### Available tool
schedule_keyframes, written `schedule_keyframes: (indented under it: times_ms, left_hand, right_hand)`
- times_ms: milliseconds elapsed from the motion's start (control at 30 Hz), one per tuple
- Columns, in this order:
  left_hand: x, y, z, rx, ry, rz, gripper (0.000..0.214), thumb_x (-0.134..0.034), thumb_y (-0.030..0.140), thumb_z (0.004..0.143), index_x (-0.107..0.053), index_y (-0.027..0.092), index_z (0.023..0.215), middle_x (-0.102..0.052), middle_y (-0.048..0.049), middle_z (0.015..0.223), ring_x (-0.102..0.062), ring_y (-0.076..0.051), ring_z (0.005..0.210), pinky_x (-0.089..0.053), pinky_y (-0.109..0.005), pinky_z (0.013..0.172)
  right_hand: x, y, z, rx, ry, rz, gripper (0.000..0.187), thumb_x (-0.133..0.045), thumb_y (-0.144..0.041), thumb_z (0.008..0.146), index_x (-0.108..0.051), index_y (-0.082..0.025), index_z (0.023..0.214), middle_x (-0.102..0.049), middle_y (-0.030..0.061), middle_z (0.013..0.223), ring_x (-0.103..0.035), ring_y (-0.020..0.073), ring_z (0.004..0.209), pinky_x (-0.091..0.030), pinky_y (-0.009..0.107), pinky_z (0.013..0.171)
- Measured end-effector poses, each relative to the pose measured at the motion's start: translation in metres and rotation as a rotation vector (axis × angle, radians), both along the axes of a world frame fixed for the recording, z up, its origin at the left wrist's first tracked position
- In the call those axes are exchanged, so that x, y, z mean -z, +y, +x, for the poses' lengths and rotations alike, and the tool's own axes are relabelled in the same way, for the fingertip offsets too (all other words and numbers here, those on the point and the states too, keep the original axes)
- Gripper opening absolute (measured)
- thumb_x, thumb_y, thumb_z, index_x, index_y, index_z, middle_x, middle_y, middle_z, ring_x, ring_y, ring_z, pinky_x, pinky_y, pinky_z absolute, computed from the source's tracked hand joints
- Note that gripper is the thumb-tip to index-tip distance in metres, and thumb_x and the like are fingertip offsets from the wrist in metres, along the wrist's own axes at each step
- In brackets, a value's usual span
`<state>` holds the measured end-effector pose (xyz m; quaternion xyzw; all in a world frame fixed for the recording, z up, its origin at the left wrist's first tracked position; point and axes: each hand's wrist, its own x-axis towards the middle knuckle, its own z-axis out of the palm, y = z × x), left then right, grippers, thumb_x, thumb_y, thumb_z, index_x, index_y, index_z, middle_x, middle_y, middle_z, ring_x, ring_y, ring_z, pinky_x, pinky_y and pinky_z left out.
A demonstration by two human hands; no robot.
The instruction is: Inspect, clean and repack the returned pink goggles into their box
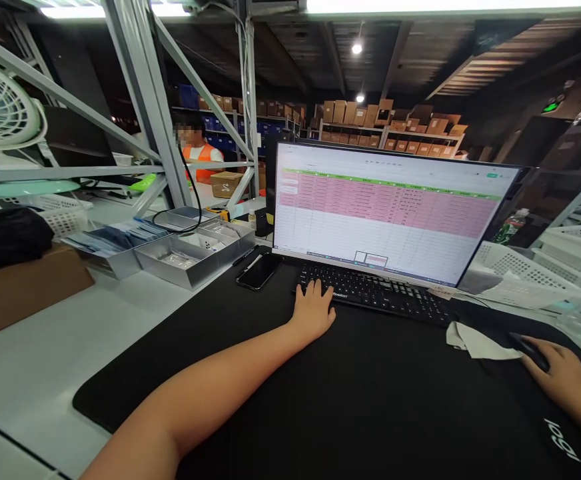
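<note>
Head view: resting the left hand (314, 312), fingers spread and gripping nothing, over the left end of the black keyboard (380, 295), setting fingertips on the keys and leaving the lit monitor (390, 213) unblocked just behind. Probably bracing the forearm on the black desk mat (345, 400) for support. Curving the right hand (565, 377) around the mouse (526, 348), likely for steering without lifting, but hiding any finger pressure on its buttons. Placing the mouse right of the keyboard, seemingly to give it smooth mat to slide on. Having a pale cloth (480, 342) just left of the mouse, without revealing whether touching it or apart. Stowing the dark phone (260, 271) at the mat's left, presumably within reach yet away from the keys. Standing grey trays (215, 262) off the mat, apparently for sorting small wares by compartment. Parking white baskets (515, 267) to the right, perhaps to spare the middle for screen and keys. Showing a co-worker (198, 160) in orange farther back, near a carton (226, 184).
</note>
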<state>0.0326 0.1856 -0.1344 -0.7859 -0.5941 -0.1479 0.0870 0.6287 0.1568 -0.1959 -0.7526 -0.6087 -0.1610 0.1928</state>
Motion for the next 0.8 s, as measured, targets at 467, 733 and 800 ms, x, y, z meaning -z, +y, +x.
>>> schedule_keyframes:
  times_ms: [467, 733, 800]
  left_hand:
    - [-0.001, 0.001, 0.0, -0.007, 0.034, 0.016, 0.056, -0.05, 0.036, 0.096, -0.048, 0.019, 0.149, -0.044, -0.0214, 0.156, -0.04, -0.038, 0.144, -0.032, -0.065, 0.115]
    - [-0.002, 0.001, 0.001, -0.014, 0.035, 0.008, 0.056, -0.051, 0.037, 0.096, -0.049, 0.02, 0.149, -0.045, -0.0213, 0.156, -0.041, -0.037, 0.144, -0.033, -0.065, 0.115]
    - [-0.002, 0.001, 0.001, -0.014, 0.032, 0.007, 0.056, -0.052, 0.037, 0.096, -0.049, 0.019, 0.149, -0.045, -0.0217, 0.156, -0.041, -0.038, 0.144, -0.033, -0.065, 0.115]
  right_hand:
    - [-0.005, -0.005, -0.008, 0.03, 0.081, -0.012, 0.069, -0.034, -0.063, 0.086, -0.061, -0.016, 0.129, -0.061, 0.0236, 0.124, -0.056, 0.0402, 0.125, -0.046, 0.051, 0.105]
    - [-0.002, -0.002, -0.004, -0.03, 0.084, -0.009, 0.066, -0.037, -0.065, 0.084, -0.061, -0.021, 0.128, -0.063, 0.0197, 0.125, -0.056, 0.0388, 0.125, -0.049, 0.05, 0.1]
    - [0.0, -0.002, -0.001, -0.042, 0.075, 0.002, 0.064, -0.037, -0.064, 0.084, -0.061, -0.023, 0.127, -0.063, 0.0187, 0.124, -0.057, 0.0381, 0.124, -0.049, 0.049, 0.099]
